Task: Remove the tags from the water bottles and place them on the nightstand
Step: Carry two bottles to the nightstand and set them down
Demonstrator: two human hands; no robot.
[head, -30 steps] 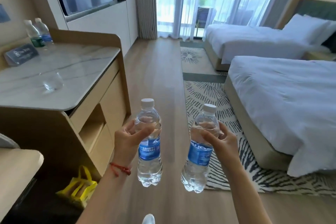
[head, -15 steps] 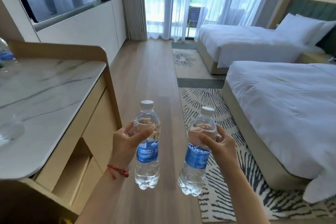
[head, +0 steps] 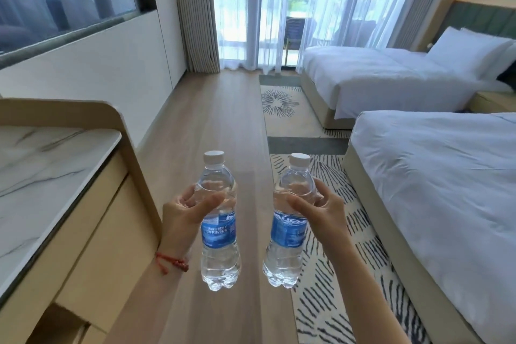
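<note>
I hold two clear water bottles with white caps and blue labels upright in front of me over the wooden floor. My left hand [head: 185, 213] grips the left bottle [head: 219, 234] around its upper body, thumb across the front. My right hand [head: 325, 211] grips the right bottle [head: 287, 234] the same way. A wooden nightstand [head: 494, 102] shows partly at the far right, between the two beds, mostly hidden by the near bed. I see no separate tags on the bottles.
A marble-topped desk [head: 53, 176] with a wooden raised edge stands close on my left. Two white beds, near [head: 435, 184] and far [head: 382, 75], line the right side above a patterned rug [head: 315, 176]. A strip of wooden floor [head: 223, 120] runs ahead to curtained balcony doors.
The view has advanced along the room and turned right; the desk slid back to my left and its bottles and glass left the view. Both hands keep their grips on the bottles.
</note>
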